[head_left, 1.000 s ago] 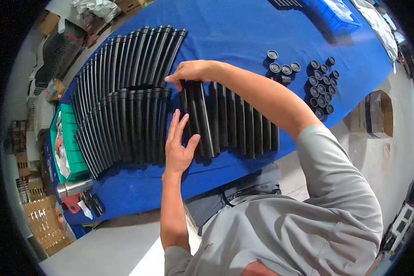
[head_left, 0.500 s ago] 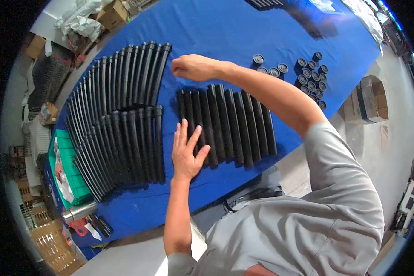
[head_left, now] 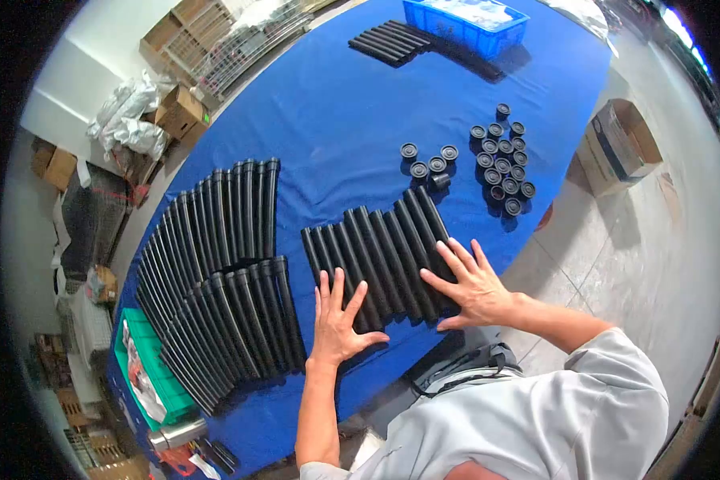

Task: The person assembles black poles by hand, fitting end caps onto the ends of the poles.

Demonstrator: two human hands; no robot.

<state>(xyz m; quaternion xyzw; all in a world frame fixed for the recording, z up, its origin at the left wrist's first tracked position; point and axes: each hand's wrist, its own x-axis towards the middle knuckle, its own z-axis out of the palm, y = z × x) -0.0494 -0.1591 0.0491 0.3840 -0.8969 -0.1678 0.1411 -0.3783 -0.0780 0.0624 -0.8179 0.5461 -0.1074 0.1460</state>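
Observation:
A row of plain black tubes (head_left: 388, 256) lies side by side on the blue cloth before me. My left hand (head_left: 338, 326), fingers spread, rests at the near left end of this row. On its right side, my right hand (head_left: 476, 292) is open too, with fingertips on the outermost tubes. To the left lie two fanned rows of black tubes with thicker collared ends, an upper row (head_left: 220, 220) and a lower row (head_left: 236, 328). Beyond the plain tubes sit a few round black caps (head_left: 437, 164), with a larger cluster of caps (head_left: 502, 166) to their right.
At the table's far side stand a blue bin (head_left: 488, 38) and another stack of black tubes (head_left: 388, 42). A green bin (head_left: 172, 392) and a metal cylinder (head_left: 178, 434) are at the near left. An open cardboard box (head_left: 616, 148) stands on the floor at right.
My right hand has come from the tubes' far left end, where its fingers were curled, to their right side and opened. My left hand stays spread at the near left. The view has shifted.

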